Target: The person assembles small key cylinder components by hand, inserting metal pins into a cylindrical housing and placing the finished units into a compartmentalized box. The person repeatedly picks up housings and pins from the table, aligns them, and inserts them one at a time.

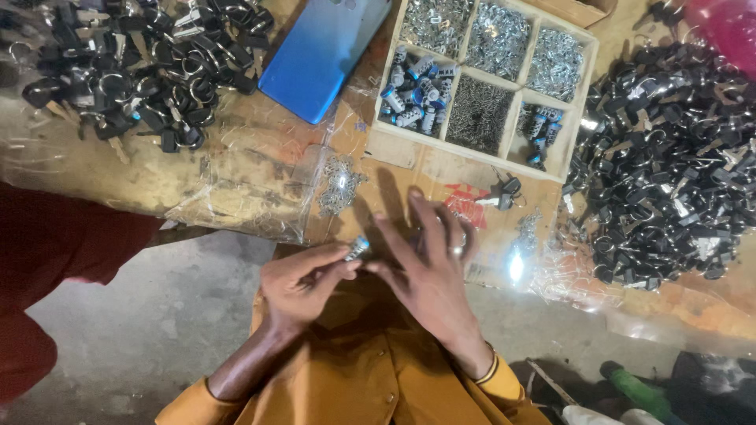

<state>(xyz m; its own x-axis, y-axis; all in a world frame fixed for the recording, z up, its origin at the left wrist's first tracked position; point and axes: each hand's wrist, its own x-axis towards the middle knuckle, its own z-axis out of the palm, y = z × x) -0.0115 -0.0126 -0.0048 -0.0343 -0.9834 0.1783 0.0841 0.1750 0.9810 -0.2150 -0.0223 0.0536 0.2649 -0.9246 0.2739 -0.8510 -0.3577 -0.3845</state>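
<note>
Left hand (303,287): pinched shut on a small silver-and-blue metal cylinder (357,248), held up just over the table edge.
Right hand (429,264): open, fingers (425,216) spread, ring on one; holds nothing visible, fingertips close beside the cylinder.
Grip advice: best kept at the cylinder's base, tip left exposed.
Parts supply: wooden divided tray (579,106) with matching cylinders and silver fittings, just ahead.
Nearby: loose black-headed key (504,193) on the cardboard; black key heaps (669,157) to either side.
</note>
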